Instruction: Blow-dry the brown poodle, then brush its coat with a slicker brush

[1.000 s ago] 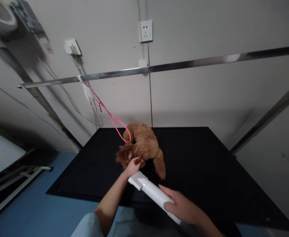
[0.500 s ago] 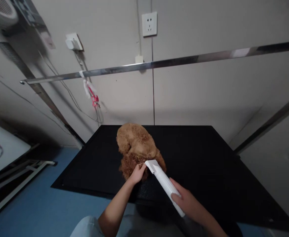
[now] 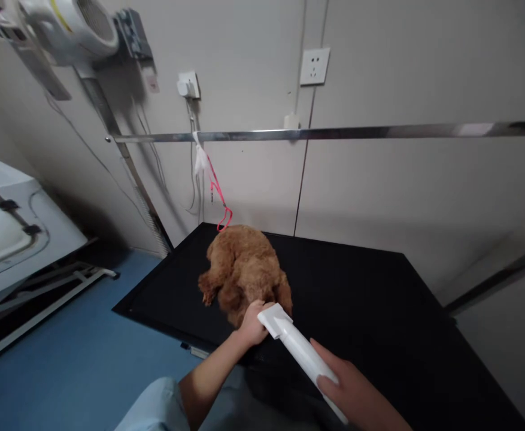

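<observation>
Dog (image 3: 244, 254), brown and curly, bunched up left of centre on the black table (image 3: 356, 287), near its front edge. Left hand (image 3: 254, 323) against the fur at its near end; fingertips hidden, so cannot tell how tight the grip is. Right hand (image 3: 347, 383) wrapped round a white tube (image 3: 305, 353), its flat nozzle beside the left hand. Step in hand looks like working the nozzle over the coat — next move calls for a steady left hand and a careful nozzle angle. Table dark, matte. Pink lead (image 3: 222, 200) hangs loose from a metal bar (image 3: 356, 132) — not round the dog. Pale wall (image 3: 401, 66), blue floor (image 3: 87, 359), blower-like machine (image 3: 71, 30) upper left.
</observation>
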A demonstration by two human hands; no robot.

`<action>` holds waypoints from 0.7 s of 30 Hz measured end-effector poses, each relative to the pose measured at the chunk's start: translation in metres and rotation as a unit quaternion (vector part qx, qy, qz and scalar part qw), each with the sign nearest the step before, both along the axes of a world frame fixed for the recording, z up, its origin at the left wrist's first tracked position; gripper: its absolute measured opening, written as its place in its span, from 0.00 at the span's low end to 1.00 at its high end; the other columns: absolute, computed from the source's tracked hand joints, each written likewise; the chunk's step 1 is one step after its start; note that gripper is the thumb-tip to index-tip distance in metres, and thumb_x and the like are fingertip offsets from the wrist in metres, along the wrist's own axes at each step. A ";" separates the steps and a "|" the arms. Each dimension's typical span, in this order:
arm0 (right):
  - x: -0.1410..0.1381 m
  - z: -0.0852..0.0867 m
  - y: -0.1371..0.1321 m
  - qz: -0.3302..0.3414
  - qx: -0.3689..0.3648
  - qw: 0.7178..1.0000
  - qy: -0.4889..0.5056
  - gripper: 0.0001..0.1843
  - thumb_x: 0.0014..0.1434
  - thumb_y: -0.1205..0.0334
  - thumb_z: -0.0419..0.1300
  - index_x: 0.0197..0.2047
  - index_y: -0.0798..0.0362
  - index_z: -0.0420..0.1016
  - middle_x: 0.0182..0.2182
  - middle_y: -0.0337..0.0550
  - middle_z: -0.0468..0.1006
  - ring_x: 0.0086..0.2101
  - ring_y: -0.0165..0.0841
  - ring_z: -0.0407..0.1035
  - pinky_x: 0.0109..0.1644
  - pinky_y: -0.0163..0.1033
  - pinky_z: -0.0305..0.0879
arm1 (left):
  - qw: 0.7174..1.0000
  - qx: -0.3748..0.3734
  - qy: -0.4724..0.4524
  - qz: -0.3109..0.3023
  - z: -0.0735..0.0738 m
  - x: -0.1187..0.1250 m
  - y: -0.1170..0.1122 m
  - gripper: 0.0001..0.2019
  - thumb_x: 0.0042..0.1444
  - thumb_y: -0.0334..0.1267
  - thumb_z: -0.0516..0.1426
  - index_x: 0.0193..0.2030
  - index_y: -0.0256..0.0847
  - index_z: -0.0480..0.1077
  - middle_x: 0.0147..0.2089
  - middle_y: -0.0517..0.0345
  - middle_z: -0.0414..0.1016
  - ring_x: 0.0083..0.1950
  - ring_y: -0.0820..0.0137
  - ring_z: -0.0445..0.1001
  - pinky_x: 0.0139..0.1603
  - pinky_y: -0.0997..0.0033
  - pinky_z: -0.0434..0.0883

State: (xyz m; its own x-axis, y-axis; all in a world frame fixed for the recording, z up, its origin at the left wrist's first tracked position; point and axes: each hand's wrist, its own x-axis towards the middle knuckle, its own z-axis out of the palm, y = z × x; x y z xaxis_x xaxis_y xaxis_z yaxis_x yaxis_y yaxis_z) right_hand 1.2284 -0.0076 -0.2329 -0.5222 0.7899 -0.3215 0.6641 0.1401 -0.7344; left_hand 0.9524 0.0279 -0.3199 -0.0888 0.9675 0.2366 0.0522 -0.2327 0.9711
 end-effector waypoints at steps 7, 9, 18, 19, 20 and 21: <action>0.016 0.005 -0.021 -0.003 -0.020 1.000 -0.002 0.36 0.54 0.60 0.53 0.67 0.47 0.55 0.64 0.44 0.62 0.62 0.43 0.57 0.66 0.46 0.51 | 0.993 0.054 0.002 0.109 0.016 -0.006 -0.008 0.11 0.47 0.29 0.61 0.37 0.43 0.80 0.32 0.51 0.76 0.40 0.60 0.70 0.50 0.64 0.62; 0.010 0.002 -0.024 -0.001 -0.018 1.000 -0.002 0.35 0.54 0.60 0.53 0.67 0.46 0.56 0.63 0.43 0.63 0.62 0.44 0.58 0.66 0.47 0.51 | 0.989 0.052 -0.047 0.127 0.032 -0.014 -0.007 0.07 0.50 0.32 0.61 0.36 0.41 0.80 0.36 0.50 0.77 0.43 0.61 0.70 0.50 0.66 0.63; 0.001 -0.021 -0.031 -0.033 -0.022 0.996 0.081 0.35 0.57 0.60 0.51 0.68 0.49 0.53 0.65 0.43 0.59 0.64 0.42 0.53 0.68 0.48 0.45 | 0.923 0.111 -0.261 0.262 0.102 -0.057 0.008 0.06 0.50 0.39 0.61 0.31 0.38 0.76 0.35 0.59 0.76 0.38 0.71 0.72 0.39 0.76 0.67; 0.001 -0.023 -0.032 -0.040 -0.023 0.994 0.094 0.35 0.57 0.60 0.51 0.68 0.51 0.53 0.65 0.44 0.58 0.64 0.41 0.52 0.69 0.48 0.44 | 0.913 0.109 -0.298 0.257 0.110 -0.069 0.009 0.06 0.49 0.38 0.61 0.32 0.38 0.76 0.36 0.59 0.76 0.38 0.70 0.73 0.39 0.75 0.68; 0.000 -0.025 -0.033 -0.046 -0.026 0.992 0.111 0.35 0.57 0.60 0.51 0.68 0.52 0.53 0.66 0.44 0.56 0.65 0.41 0.51 0.69 0.47 0.43 | 0.901 0.101 -0.344 0.244 0.118 -0.081 0.012 0.06 0.49 0.37 0.60 0.33 0.38 0.76 0.35 0.59 0.77 0.36 0.70 0.74 0.39 0.74 0.69; -0.002 -0.026 -0.033 -0.052 -0.027 0.990 0.131 0.35 0.57 0.60 0.51 0.68 0.53 0.53 0.67 0.44 0.55 0.65 0.40 0.49 0.69 0.46 0.42 | 0.890 0.089 -0.390 0.220 0.126 -0.092 0.015 0.07 0.49 0.37 0.59 0.33 0.39 0.75 0.34 0.60 0.77 0.34 0.70 0.74 0.38 0.72 0.70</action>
State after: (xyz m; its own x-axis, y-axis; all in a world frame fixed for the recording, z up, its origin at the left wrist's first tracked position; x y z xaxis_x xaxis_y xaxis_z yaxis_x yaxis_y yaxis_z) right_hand 1.2266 -0.0404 -0.2585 -0.5099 0.8290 -0.2298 0.4590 0.0363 -0.8877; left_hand 0.8601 0.0432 -0.1937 -0.6542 0.7518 0.0821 -0.4979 -0.5098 0.7015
